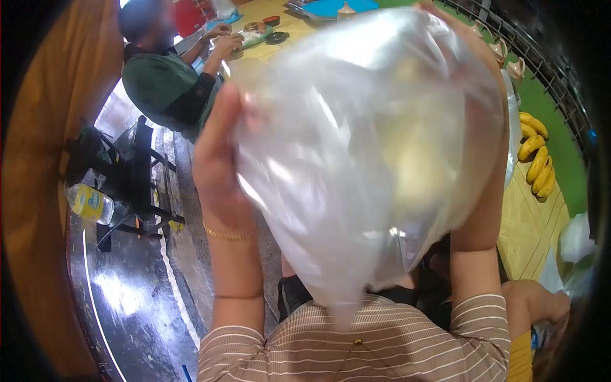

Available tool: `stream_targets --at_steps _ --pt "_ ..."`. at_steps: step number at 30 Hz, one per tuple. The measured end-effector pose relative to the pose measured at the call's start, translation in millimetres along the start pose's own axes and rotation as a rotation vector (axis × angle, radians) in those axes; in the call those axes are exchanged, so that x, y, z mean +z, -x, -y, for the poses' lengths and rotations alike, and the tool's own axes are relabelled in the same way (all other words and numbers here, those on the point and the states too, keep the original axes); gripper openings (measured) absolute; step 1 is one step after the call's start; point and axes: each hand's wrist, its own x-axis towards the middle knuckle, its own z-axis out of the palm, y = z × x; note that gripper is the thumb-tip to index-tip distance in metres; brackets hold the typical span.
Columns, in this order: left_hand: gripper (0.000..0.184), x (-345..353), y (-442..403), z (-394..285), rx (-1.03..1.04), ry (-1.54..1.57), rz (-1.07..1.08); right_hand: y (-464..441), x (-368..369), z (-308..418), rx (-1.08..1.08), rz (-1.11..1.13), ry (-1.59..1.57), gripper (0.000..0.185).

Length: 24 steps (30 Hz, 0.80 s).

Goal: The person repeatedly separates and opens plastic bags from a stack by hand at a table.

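A large, clear plastic bag (331, 146) fills the middle of the view, raised in front of my chest and slightly blurred. Something pale yellow shows dimly through its right side; I cannot make out what it is. My left hand (219, 153), with a gold bracelet at the wrist, grips the bag's left edge. Along the bag's far upper right edge, my right hand (461, 25) holds it, with most of its fingers hidden behind the plastic. The bag's lower corner hangs down near my striped shirt (369, 347).
Bananas (538, 159) lie on the table (531, 223) to the right. At the upper left, a person in a dark green top (165, 89) works with both hands at the table. A black stool (137, 172) and a yellow-labelled bottle (90, 204) are at the left.
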Motion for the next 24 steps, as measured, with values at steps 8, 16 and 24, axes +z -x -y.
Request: stream_targets --at_steps 8,16,24 --pt "0.023 -40.0 -23.7 37.9 -0.252 0.342 0.21 -9.4 -20.2 -55.0 0.309 -0.261 -0.028 0.024" --pt "0.027 -91.5 -29.9 84.9 -0.538 0.325 0.026 30.0 -30.1 -107.4 0.396 -0.262 0.028 0.03" --pt "0.03 -114.3 -13.4 118.4 -0.475 0.094 -0.186 42.8 -25.0 -122.3 0.496 -0.42 0.007 0.013"
